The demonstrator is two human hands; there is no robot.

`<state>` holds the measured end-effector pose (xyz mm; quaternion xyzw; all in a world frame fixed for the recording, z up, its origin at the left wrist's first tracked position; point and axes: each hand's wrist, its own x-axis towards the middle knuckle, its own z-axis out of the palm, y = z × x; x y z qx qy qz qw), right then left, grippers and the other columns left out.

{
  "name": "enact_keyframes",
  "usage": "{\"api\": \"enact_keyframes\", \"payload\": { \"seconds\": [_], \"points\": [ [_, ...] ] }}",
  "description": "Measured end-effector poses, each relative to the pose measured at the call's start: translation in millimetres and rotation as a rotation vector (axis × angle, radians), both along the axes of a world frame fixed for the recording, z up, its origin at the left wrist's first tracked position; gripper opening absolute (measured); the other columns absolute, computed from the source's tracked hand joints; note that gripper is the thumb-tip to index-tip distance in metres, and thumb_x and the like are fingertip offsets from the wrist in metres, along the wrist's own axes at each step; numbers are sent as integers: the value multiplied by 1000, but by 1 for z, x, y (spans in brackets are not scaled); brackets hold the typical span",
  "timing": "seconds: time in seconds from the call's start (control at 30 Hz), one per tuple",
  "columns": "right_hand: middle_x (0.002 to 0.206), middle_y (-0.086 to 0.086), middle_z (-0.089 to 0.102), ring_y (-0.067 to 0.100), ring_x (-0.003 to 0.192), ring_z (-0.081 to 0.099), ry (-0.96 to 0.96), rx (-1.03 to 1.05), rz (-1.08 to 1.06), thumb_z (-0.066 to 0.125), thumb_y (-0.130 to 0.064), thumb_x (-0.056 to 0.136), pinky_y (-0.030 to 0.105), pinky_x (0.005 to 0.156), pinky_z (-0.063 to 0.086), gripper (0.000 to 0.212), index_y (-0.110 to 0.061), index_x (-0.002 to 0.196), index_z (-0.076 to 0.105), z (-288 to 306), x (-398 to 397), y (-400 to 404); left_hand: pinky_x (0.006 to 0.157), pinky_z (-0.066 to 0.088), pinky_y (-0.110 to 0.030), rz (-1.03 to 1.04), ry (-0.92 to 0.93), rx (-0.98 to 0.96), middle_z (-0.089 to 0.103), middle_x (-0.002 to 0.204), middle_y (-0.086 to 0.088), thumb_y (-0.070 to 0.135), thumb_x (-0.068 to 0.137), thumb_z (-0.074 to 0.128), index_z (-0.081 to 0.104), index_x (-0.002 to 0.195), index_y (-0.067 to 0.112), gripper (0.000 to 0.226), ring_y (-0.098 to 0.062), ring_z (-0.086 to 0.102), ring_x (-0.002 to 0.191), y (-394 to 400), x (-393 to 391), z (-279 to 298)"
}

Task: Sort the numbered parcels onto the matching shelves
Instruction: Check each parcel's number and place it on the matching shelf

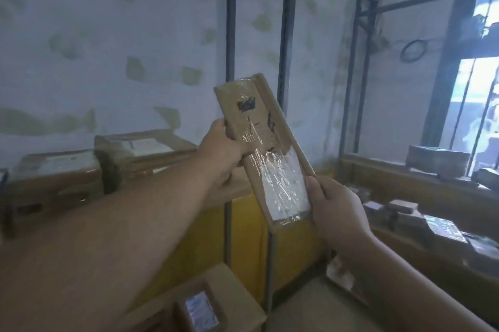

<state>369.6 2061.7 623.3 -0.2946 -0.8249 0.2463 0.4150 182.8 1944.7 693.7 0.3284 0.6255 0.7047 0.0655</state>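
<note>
I hold a long flat cardboard parcel [263,142] up in front of me, tilted, its face wrapped in clear tape with black marker marks and a white label at its lower end. My left hand [221,153] grips its left edge near the middle, thumb on the face. My right hand [334,210] grips the lower right edge. The marker writing is too blurred to read. A dark metal shelf rack [283,34] stands behind the parcel against the wall.
Several cardboard boxes [140,153] are stacked at the left. A yellow box [243,245] sits behind the rack posts. Small parcels [437,226] lie on wooden shelves at the right, below a window [475,83]. More boxes [199,304] lie at the bottom.
</note>
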Motion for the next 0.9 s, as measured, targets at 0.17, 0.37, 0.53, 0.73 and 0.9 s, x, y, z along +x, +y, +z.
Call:
{"api": "enact_keyframes", "payload": {
  "seconds": [0.17, 0.37, 0.53, 0.73, 0.9],
  "points": [
    [58, -9, 62, 7, 55, 59, -14, 40, 30, 41, -51, 102, 25, 49, 40, 45, -27, 71, 61, 18, -32, 51, 74, 64, -47, 198, 6, -155, 76, 83, -15, 12, 89, 73, 64, 91, 8, 11, -31, 76, 71, 30, -43, 44],
    [62, -16, 65, 4, 52, 60, 67, 17, 128, 42, -50, 101, 23, 44, 44, 45, -27, 69, 62, 13, -71, 76, 51, 58, -27, 243, 100, -272, 73, 93, -12, 8, 83, 80, 59, 102, 10, 29, -24, 76, 68, 47, -93, 85],
    [63, -13, 65, 3, 53, 59, 108, -4, 160, 46, -44, 101, 18, 44, 44, 39, -29, 68, 62, 12, -99, 86, 49, 56, -24, 175, 195, -285, 64, 112, -16, -1, 74, 85, 27, 153, 27, 102, -25, 75, 64, 57, -135, 101],
    [69, -15, 67, 4, 60, 63, 70, 0, 154, 48, -33, 99, 21, 48, 45, 23, -30, 80, 60, 22, -128, 93, 66, 63, -30, 85, 489, -439, 62, 113, -7, 6, 80, 81, 57, 123, 40, 60, -24, 70, 84, 70, -184, 106],
    [70, -2, 68, 12, 55, 66, 63, 11, 53, 47, -33, 101, 35, 49, 58, 15, -29, 90, 56, 43, -147, 99, 65, 61, -26, -5, 487, -545, 72, 98, -7, 8, 82, 81, 65, 125, 24, 48, -14, 73, 73, 83, -226, 110]
  ]
}}
